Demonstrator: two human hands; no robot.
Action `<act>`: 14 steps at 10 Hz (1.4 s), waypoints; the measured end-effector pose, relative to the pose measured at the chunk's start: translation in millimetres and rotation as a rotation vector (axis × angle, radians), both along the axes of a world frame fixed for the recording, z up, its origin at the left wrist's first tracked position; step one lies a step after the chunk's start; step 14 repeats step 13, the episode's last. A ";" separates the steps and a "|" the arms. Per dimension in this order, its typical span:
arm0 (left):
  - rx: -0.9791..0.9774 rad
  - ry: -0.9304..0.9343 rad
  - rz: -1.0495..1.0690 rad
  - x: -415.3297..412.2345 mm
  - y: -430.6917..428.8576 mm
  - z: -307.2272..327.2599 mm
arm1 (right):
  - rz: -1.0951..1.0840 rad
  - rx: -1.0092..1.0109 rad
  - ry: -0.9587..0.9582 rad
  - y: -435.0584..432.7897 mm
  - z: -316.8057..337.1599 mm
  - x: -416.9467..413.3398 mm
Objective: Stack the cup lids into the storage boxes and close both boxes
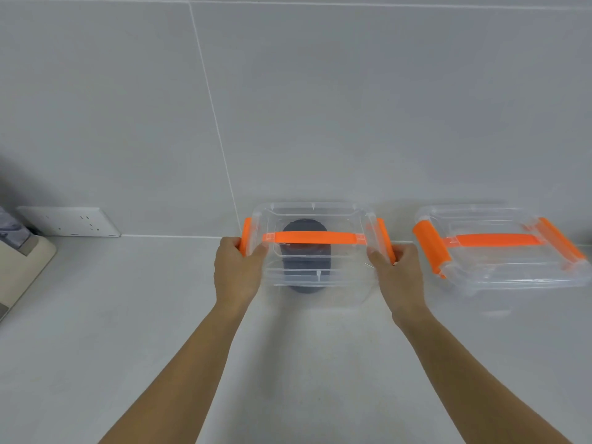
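A clear storage box [315, 277] with an orange handle and orange side latches sits on the white counter against the wall, its lid on. Inside it a dark stack of cup lids [306, 257] shows through the plastic. My left hand [238, 267] grips the box's left end at the orange latch, and my right hand [397, 270] grips the right end at the other latch. A second clear box [499, 251] with the same orange handle and latches stands to the right, lid on; nothing shows through its plastic.
A white wall socket [69, 222] sits low on the tiled wall at left. A beige appliance [19, 267] stands at the far left edge. The white counter [128, 315] stretches toward me in front of the boxes.
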State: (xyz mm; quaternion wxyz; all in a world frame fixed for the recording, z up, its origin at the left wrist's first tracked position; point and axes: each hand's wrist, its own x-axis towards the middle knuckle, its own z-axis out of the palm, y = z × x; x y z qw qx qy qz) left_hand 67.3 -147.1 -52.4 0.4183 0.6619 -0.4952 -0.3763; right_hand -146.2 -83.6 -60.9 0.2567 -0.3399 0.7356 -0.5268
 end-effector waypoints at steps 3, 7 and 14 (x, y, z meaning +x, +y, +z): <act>-0.101 -0.082 0.033 -6.9 0.9 -3.0 | 0.055 -0.009 0.244 -2.7 -0.3 -0.9; -0.089 -0.361 -0.035 -4.2 1.2 -0.1 | 0.053 0.063 0.353 1.8 3.6 -1.8; -0.611 -0.662 -0.215 -9.4 39.9 141.6 | 0.151 -0.040 0.519 117.7 175.9 -76.7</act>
